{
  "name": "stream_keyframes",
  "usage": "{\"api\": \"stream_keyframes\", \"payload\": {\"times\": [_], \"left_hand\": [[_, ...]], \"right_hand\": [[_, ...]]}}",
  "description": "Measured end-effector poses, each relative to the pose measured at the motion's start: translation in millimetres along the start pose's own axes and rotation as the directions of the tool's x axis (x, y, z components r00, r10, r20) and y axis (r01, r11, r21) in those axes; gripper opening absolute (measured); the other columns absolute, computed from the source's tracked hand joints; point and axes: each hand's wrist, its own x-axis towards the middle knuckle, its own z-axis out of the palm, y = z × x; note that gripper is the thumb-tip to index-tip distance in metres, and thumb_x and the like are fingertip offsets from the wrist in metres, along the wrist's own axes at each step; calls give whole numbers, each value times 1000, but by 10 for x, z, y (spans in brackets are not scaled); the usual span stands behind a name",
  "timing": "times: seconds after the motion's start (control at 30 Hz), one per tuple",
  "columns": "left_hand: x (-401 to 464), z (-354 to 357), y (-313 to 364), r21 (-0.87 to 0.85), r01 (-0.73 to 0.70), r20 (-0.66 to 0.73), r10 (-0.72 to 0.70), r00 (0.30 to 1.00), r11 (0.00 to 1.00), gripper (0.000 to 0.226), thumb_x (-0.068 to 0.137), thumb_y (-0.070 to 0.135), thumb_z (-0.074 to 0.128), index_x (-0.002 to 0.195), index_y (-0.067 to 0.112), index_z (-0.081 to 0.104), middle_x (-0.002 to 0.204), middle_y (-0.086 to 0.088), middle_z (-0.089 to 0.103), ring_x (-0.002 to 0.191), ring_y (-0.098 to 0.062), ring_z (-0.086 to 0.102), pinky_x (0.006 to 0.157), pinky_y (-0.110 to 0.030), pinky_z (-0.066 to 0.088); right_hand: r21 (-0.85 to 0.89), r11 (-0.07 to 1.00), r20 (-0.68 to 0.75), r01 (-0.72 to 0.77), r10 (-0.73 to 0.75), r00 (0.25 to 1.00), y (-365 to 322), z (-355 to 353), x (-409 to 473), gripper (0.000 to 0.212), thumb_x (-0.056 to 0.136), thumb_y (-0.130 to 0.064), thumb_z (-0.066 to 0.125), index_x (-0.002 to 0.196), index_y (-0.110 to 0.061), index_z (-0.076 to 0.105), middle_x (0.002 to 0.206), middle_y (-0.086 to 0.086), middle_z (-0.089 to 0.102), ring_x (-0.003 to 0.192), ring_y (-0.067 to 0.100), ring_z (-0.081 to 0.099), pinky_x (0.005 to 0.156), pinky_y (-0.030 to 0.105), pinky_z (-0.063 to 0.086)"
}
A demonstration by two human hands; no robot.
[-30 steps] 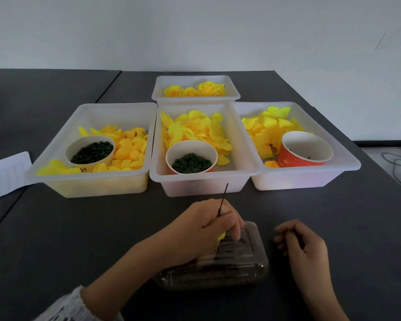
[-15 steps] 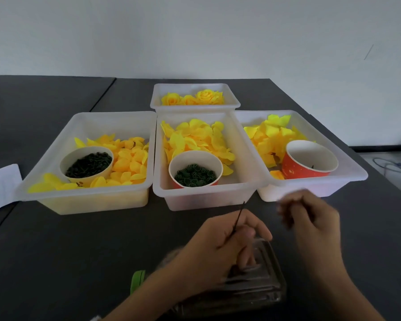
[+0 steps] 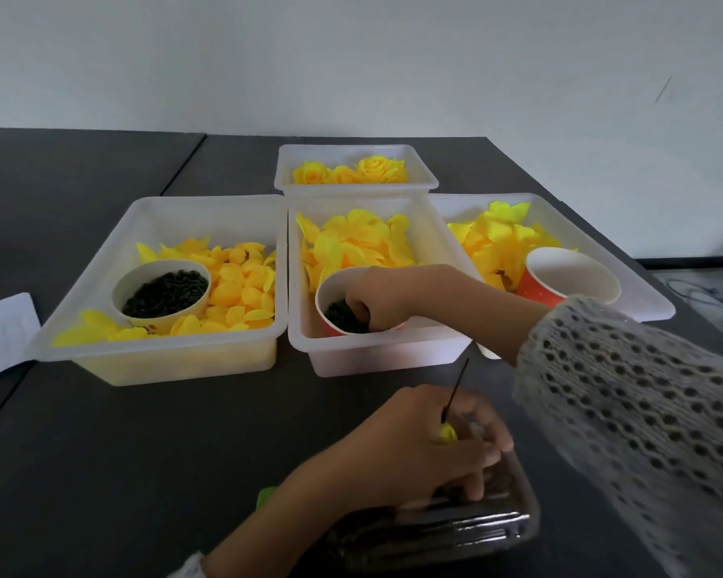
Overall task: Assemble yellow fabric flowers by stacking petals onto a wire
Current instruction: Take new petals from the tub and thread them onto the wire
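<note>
Reaching forward from above the table [image 3: 101, 452], the right hand [image 3: 387, 294] now dips curled fingers into the middle tray's cup [image 3: 330, 310]; whether they grip anything cannot be told. Left hand [image 3: 414, 448] still pinches the wire [image 3: 456, 390] upright above the clear box [image 3: 476, 531], a yellow petal [image 3: 447, 432] at its fingertips.

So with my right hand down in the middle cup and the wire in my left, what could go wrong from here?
1. The right hand digs into the paper cup of dark green pieces; the light cup could tip and spill into the middle bin.
2. The knit sleeve hangs close to the wire tip in the left hand and might snag.
</note>
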Motion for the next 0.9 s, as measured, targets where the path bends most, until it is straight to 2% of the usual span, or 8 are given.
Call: {"api": "stream_keyframes", "payload": {"times": [0.17,0.27,0.37,0.53,0.6,0.7,0.77,0.9], "left_hand": [[-33,-19,24,-3,-1,3,1,1000,1000,8,93,27,61,98,27,68,68,8,71,78,-2,67,84,-24,45],[-49,-20,40,-3,-25,3,25,1000,1000,9,94,23,61,99,23,69,66,9,69,88,-10,70,91,-29,49],[-52,-15,46,2,-44,-1,44,999,999,9,95,21,61,100,19,69,69,9,70,84,-11,69,94,-35,50],[-53,-13,38,42,-56,-42,57,997,998,8,93,17,64,100,15,68,68,6,71,77,-6,68,81,-13,48],[-57,-5,49,51,-48,-52,50,997,998,8,93,18,65,99,15,69,68,4,70,73,-8,67,81,-16,50],[-50,4,65,97,-20,-57,26,998,995,9,92,25,65,98,21,70,71,-1,71,71,-6,66,88,-27,50],[-45,6,63,115,-4,-57,11,998,993,8,92,28,65,97,23,70,73,-3,72,67,-3,65,85,-20,49],[-30,1,46,132,-2,-60,10,998,991,6,92,27,65,94,26,71,65,2,68,63,-2,61,87,-21,47]], "right_hand": [[51,998,15,-22,22,1000,43,-27,19,44,90,-7,56,61,-33,35,68,-6,43,59,11,41,52,23,29],[63,996,-30,-55,57,998,67,-21,3,18,91,-10,54,74,-9,61,80,5,57,74,22,50,62,27,39],[152,986,-123,-65,85,989,88,41,-21,20,91,-9,51,94,5,65,92,15,60,81,24,49,63,28,38],[303,953,-296,15,79,952,164,52,-126,10,83,-9,65,77,-12,57,78,-1,54,73,16,49,56,21,36],[416,908,-324,39,108,940,197,43,-213,12,82,-9,68,74,-13,59,76,-1,57,67,12,51,58,23,40],[608,788,-337,103,139,931,219,2,-427,8,88,-8,64,81,-4,64,70,4,60,58,12,53,59,24,45],[732,661,-361,168,166,918,198,-18,-621,18,94,-14,60,83,0,62,75,9,61,59,14,51,58,23,45],[900,272,-392,340,168,904,95,-18,-1091,25,98,-13,52,73,-10,52,69,8,57,51,13,41,50,20,38]]}}
